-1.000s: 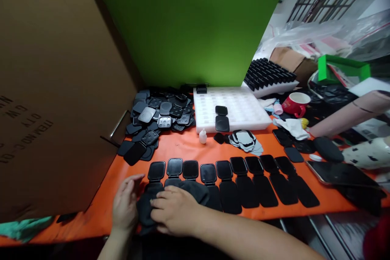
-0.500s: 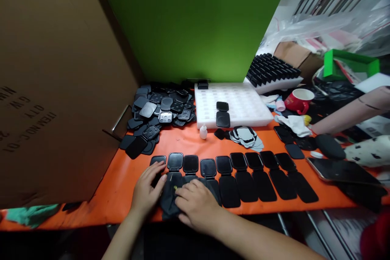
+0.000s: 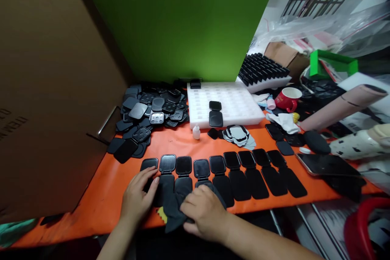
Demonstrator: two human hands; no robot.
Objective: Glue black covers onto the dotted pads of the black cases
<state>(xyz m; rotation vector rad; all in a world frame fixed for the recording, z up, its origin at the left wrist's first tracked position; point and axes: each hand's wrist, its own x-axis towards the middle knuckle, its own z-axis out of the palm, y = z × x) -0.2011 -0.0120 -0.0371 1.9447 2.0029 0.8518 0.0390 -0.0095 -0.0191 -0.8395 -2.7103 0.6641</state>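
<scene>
A row of black hinged cases (image 3: 256, 184) lies open across the orange table. My right hand (image 3: 204, 213) has its fingers closed around a dark grey cloth (image 3: 174, 207), which covers the lower parts of cases left of the middle. A yellow scalloped piece (image 3: 162, 214) shows at the cloth's left edge. My left hand (image 3: 138, 195) rests on the leftmost case (image 3: 149, 164), fingers apart, with its thumb over the case's lower half.
A heap of black cases (image 3: 138, 111) sits at the back left beside a large cardboard box (image 3: 55, 89). Behind the row are a small white bottle (image 3: 196, 133), grey-white sheets (image 3: 237, 135) and a white foam tray (image 3: 231, 95). A red mug (image 3: 284, 100) stands right.
My right hand has drawn the cloth slightly down and to the right, uncovering parts of some cases. The yellow piece shows lower at the cloth's left edge. The whole view has shifted a little.
</scene>
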